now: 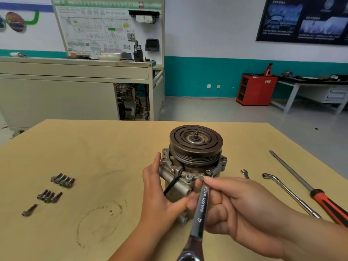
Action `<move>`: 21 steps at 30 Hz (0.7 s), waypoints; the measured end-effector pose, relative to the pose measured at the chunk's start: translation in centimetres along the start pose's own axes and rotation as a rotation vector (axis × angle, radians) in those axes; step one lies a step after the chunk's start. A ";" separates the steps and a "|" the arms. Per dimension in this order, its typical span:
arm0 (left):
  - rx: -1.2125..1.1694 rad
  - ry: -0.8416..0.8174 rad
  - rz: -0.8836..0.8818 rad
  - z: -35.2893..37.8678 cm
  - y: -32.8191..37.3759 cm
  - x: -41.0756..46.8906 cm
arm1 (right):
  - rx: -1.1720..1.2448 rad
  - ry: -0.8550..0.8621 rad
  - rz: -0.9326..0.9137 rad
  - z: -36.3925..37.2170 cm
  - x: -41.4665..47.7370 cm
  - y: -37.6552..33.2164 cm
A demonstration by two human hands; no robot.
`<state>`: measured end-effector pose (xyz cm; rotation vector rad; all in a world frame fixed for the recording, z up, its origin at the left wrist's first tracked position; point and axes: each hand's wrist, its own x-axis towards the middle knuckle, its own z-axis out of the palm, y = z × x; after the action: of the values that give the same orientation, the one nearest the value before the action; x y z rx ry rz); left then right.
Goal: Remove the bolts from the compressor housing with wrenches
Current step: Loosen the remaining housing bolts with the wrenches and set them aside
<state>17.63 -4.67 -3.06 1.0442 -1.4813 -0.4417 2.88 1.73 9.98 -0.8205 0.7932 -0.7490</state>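
Observation:
The compressor (195,147) stands upright on the wooden table (105,147), pulley on top. Its aluminium housing flange carries a bolt (209,172) at the front right. My right hand (237,206) grips a combination wrench (200,210) by the shank; the wrench's upper end lies at the flange just left of that bolt, hidden behind my fingers. My left hand (160,194) holds the housing's left side, thumb against the front. Several removed bolts (63,179) lie in two groups at the table's left, with a single bolt (29,210) nearer me.
To the right of the compressor lie a small open-end wrench (245,173), an L-shaped socket wrench (290,196) and a long screwdriver with a red-black handle (308,187). A black strap or cable (172,185) hangs from the housing's front. Workshop benches stand beyond the table.

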 end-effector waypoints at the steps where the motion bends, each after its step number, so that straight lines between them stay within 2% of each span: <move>1: -0.001 -0.012 0.007 0.0 -0.1 -0.1 | -0.010 0.003 -0.001 -0.1 0.1 0.1; 4: -0.020 -0.023 -0.016 0.0 -0.3 0.0 | -0.085 0.022 0.017 -0.4 0.0 0.4; 6: 0.004 -0.045 -0.005 -0.2 -0.3 0.2 | -0.242 0.019 0.065 -1.5 -0.3 -0.2; 13: -0.025 -0.102 -0.068 -0.8 0.3 0.3 | -1.221 -0.120 0.429 -5.9 0.3 -8.2; 15: -0.032 -0.102 -0.076 -0.8 0.5 0.3 | -1.470 -0.072 0.452 -6.0 1.5 -9.9; 17: -0.034 -0.101 -0.081 -0.8 0.5 0.3 | -1.666 -0.021 0.377 -6.2 2.6 -10.9; 19: -0.045 -0.101 -0.081 -0.8 0.5 0.3 | -1.702 -0.042 0.303 -6.4 3.3 -11.4; 21: -0.056 -0.099 -0.061 -0.9 0.5 0.2 | -1.628 -0.090 0.305 -7.0 3.3 -11.7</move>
<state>18.27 -4.33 -2.35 1.0374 -1.5189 -0.5827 -4.36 -8.88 15.69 -2.0642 1.3689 0.4014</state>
